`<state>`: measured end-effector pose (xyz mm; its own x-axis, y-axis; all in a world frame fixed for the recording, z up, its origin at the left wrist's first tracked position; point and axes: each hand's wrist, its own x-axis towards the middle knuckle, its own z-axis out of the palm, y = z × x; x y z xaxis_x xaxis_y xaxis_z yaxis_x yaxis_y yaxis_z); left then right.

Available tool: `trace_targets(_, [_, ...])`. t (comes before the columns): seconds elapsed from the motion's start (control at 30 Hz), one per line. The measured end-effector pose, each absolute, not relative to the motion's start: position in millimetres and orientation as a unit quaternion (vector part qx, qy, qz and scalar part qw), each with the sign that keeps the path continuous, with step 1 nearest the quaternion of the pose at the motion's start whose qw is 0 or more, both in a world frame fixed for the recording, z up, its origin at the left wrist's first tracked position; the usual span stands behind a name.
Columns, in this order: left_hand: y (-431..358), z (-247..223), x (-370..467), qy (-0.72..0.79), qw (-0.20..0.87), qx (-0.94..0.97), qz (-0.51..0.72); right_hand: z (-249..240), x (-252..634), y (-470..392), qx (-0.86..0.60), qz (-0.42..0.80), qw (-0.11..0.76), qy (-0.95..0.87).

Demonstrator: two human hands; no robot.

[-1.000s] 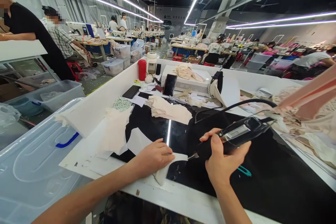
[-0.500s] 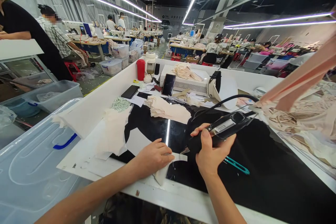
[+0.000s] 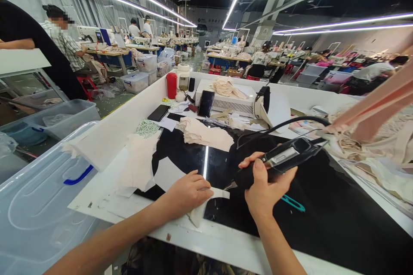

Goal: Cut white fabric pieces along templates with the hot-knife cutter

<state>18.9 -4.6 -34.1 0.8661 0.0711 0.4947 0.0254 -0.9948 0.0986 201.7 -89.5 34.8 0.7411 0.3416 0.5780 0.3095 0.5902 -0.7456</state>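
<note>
My left hand [image 3: 187, 195] lies palm down with its fingers stretched out, pressing on a white curved pattern-shaped piece [image 3: 168, 175] near the table's front edge. In my right hand [image 3: 266, 197] is a black corded hand tool [image 3: 285, 157] with a metal plate on its side. Its thin metal tip points left and down, close to the narrow right end of the white piece; whether they touch, I cannot tell. Beneath my right wrist lies a teal slim tool [image 3: 293, 203]. Beyond my hands rests a stack of cream fabric pieces [image 3: 206, 134].
On the left are more cream pieces [image 3: 138, 161] and green cord [image 3: 147, 128]. Phones [image 3: 158, 113], a red cup [image 3: 171, 86] and a white vented box [image 3: 222, 103] stand farther back. Pale fabric [image 3: 380, 137] heaps at right. A clear lidded bin [image 3: 41, 210] flanks the table.
My right hand and the black tool have shifted to the right, drawing the tip slightly away from my left hand. My left hand stays on the white piece.
</note>
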Motion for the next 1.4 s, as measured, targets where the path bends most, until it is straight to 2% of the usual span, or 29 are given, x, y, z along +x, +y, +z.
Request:
trace_targets(0.37, [-4.2,-31.1,15.8,0.025,0.056,0.967,0.247,35.7,199.8,-92.0,-0.475,0.001,0.804,-0.359])
trace_targets(0.7, [-3.3,-33.9,17.2,0.022,0.06,0.965,0.254,33.5,185.8,-99.8,-0.428,0.063,0.823,-0.367])
trace_targets(1.4, [-1.6,-32.6,17.6,0.008,0.051,0.96,0.275,34.6,192.7,-105.7,-0.462,0.038,0.813,-0.353])
